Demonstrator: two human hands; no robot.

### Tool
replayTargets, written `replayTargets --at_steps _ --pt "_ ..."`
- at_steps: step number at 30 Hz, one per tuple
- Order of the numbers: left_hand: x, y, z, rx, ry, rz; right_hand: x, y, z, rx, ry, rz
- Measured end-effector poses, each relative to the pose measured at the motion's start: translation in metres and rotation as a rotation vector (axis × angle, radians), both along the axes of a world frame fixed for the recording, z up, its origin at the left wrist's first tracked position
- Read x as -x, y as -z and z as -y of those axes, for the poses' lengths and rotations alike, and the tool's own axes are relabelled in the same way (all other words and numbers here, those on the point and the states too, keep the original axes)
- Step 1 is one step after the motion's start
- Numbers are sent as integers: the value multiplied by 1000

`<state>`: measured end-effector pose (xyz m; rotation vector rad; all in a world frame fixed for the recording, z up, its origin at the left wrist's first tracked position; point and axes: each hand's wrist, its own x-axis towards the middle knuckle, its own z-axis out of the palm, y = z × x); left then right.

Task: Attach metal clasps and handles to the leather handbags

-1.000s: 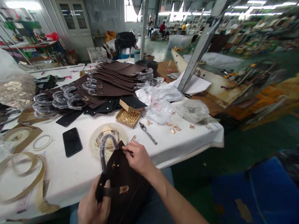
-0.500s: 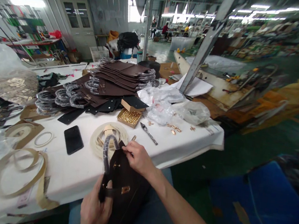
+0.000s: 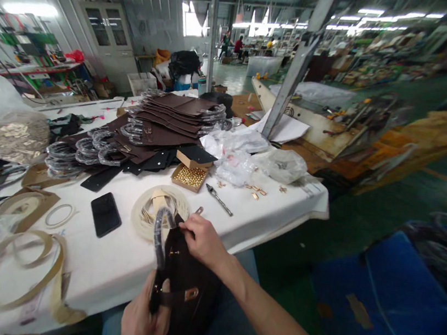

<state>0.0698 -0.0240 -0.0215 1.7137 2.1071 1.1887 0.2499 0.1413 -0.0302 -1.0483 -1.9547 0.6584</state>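
A dark brown handbag (image 3: pixel 194 271) rests on my lap at the table's edge, its plastic-wrapped handle (image 3: pixel 159 236) standing up. My left hand (image 3: pixel 145 317) is closed round the near left edge of the bag, thumb over a strap with a gold plate (image 3: pixel 191 294). At the top far corner my right hand (image 3: pixel 205 244) pinches the bag's edge, with a small metal-tipped strap end (image 3: pixel 199 211) showing just beyond the fingers. A second gold fitting (image 3: pixel 174 252) shows on the bag between the hands. What lies under the right fingertips is hidden.
On the white table (image 3: pixel 125 273) lie a tape roll (image 3: pixel 140 228), a phone (image 3: pixel 105 214), a pen-like metal tool (image 3: pixel 219 199) and a box of gold studs (image 3: pixel 189 177). Brown bag panels (image 3: pixel 173 113) are stacked behind. A blue container (image 3: pixel 379 300) stands at right.
The camera view has turned slightly, so the table and background sit a little further left. Both hands keep their holds on the handbag, and the metal-tipped strap end shows slightly more.
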Motion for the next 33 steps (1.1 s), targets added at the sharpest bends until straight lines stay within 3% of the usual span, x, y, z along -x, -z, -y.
replayTargets --at_steps 5,13,20,27,33 --pt "2 -1 1 10 -5 2 -5 -5 -5 -14 -77 98" --pt "4 22 9 81 16 -70 1 -2 1 8 -6 46" --pt "6 20 12 105 -33 -197 -7 -6 -8 -16 -107 100" --pt "1 16 10 186 -75 -238 4 -1 1 29 16 43" --pt "3 34 15 100 -30 -199 10 -1 10 52 77 95"
